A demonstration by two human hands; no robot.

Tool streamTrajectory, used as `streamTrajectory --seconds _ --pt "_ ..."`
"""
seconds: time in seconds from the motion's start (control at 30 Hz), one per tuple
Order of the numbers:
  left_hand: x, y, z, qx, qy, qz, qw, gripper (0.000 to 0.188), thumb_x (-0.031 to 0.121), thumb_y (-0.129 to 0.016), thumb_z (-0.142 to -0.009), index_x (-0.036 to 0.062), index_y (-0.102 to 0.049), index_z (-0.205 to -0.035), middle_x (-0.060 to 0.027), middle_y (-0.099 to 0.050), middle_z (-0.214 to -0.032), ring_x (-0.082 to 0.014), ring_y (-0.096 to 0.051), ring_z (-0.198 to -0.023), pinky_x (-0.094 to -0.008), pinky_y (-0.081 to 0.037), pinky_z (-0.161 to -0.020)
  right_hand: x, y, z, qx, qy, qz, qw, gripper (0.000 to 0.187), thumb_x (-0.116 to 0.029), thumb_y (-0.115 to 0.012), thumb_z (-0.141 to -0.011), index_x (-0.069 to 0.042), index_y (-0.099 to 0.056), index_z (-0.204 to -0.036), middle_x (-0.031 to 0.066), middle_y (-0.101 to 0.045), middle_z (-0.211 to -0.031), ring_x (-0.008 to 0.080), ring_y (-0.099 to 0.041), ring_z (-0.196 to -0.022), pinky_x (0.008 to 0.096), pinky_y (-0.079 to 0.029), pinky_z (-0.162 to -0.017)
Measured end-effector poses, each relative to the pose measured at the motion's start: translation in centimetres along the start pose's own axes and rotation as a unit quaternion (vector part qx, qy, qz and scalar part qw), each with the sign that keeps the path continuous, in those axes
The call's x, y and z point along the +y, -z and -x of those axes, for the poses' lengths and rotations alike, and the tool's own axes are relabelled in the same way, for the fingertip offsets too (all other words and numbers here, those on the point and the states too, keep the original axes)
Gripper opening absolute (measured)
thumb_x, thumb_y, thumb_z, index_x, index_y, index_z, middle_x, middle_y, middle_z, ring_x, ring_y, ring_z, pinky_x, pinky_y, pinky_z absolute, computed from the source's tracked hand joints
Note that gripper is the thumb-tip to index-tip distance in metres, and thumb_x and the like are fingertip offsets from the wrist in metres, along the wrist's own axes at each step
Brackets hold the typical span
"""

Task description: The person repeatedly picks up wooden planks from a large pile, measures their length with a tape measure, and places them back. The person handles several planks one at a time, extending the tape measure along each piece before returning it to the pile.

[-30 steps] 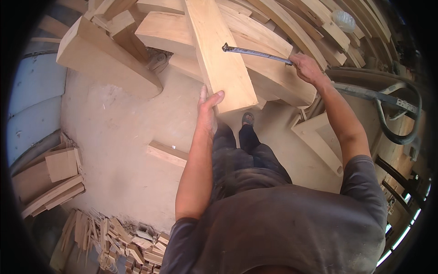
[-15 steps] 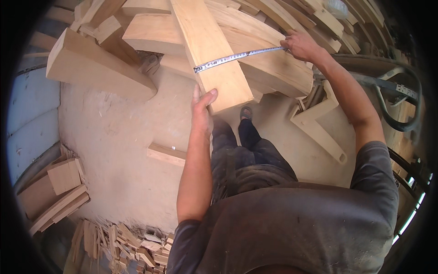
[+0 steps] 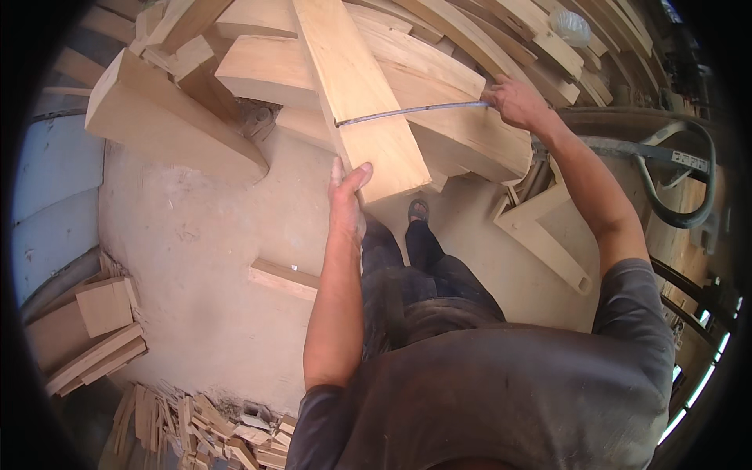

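Note:
My left hand (image 3: 347,192) grips the lower left edge of a pale wooden plank (image 3: 384,153), its thumb on the top face. The plank slants across a stack of thicker timbers, its near end toward me. The blade of a tape measure (image 3: 442,107) stretches across the plank, its end at the plank's left edge and its thin edge facing up. To the right, my right hand (image 3: 517,103) is closed on the blade's other end, above a broad curved timber (image 3: 489,137). The tape's case is not visible, and the fingers partly hide what they hold.
A thick timber block (image 3: 172,125) leans at the left. A short wooden piece (image 3: 283,280) lies on the floor. Offcuts (image 3: 227,431) are heaped at lower left. An angled wooden frame (image 3: 548,243) and a looped metal handle (image 3: 677,176) are at right.
The tape blade has turned from showing its marked face to standing nearly on edge. Both hands keep their places on plank and tape; the whole view has shifted slightly.

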State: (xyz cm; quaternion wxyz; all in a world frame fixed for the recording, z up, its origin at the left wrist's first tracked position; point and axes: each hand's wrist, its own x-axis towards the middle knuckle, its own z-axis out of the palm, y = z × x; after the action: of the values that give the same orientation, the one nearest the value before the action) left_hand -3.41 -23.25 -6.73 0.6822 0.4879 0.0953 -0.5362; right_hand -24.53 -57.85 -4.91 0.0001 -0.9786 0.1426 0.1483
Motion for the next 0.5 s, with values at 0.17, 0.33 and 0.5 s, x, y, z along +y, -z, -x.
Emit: streamTrajectory --seconds 0.17,0.33,0.5 --pt "0.4 -1.5 1.1 0.029 -0.046 -0.056 0.997 0.106 0.018 -0.076 -0.077 -0.0091 -0.012 -0.157 -0.0269 -0.049 -0.142 -0.0331 -0.053 -0.128 -0.0377 -0.041 -0.107 -2.7 1.2 3.5 0.043 -0.042 -0.068 0.996 0.010 -0.004 -0.051 -0.082 -0.008 -0.060 -0.080 0.0148 -0.062 -0.076 0.0349 -0.056 -0.083 0.0449 -0.045 -0.079" --pt "2.5 -2.2 5.0 0.052 -0.068 -0.077 0.993 0.103 0.017 -0.077 -0.077 -0.0105 -0.017 -0.156 -0.0271 -0.054 -0.137 -0.0312 -0.059 -0.121 -0.0358 -0.045 -0.103 -5.7 3.1 8.9 0.074 -0.054 -0.121 0.988 0.010 0.001 -0.055 -0.079 -0.007 -0.059 -0.078 0.0165 -0.061 -0.072 0.0363 -0.056 -0.081 0.0476 -0.046 -0.072" --pt "2.4 -2.1 10.3 0.047 -0.086 -0.142 0.985 0.096 0.017 -0.074 -0.078 -0.0091 -0.022 -0.155 -0.0285 -0.053 -0.138 -0.0306 -0.059 -0.122 -0.0351 -0.046 -0.102 -5.3 2.9 15.5 0.079 -0.092 -0.197 0.973 0.005 0.001 -0.056 -0.081 -0.004 -0.057 -0.081 0.0177 -0.056 -0.076 0.0337 -0.056 -0.080 0.0435 -0.045 -0.070"
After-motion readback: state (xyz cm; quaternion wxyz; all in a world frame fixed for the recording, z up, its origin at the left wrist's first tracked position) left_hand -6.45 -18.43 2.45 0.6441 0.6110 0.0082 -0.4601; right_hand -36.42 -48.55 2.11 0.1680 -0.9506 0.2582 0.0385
